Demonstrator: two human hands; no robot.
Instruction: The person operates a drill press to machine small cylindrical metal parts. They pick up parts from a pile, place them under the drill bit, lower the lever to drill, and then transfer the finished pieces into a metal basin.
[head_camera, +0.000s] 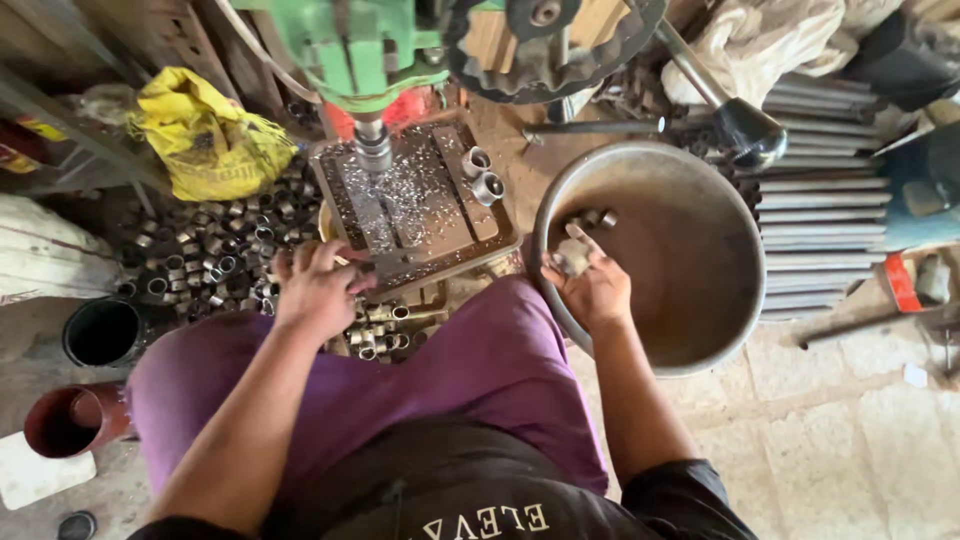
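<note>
Support surface: workshop floor (830, 440), stone slabs.
Right of the right hand: large metal basin (700, 330) on the floor; beyond it, a row of metal rods (825, 200).
Left of the left hand: heap of short metal sleeves (205, 255), yellow bag (210, 145), black pot (103, 332), reddish-brown pipe fitting (72, 420).

Drill table (415, 205) centre, under drill spindle (373, 145); two sleeves (481, 175) on its right edge. Pile of sleeves (215, 255) on floor left of table, bag (210, 145) behind pile. Large pan (690, 250) right of table, few sleeves (590, 220) inside. Stacked rods (825, 200) right of pan. Left hand (318, 290) at table front edge; right hand (590, 285) inside pan rim.
</note>
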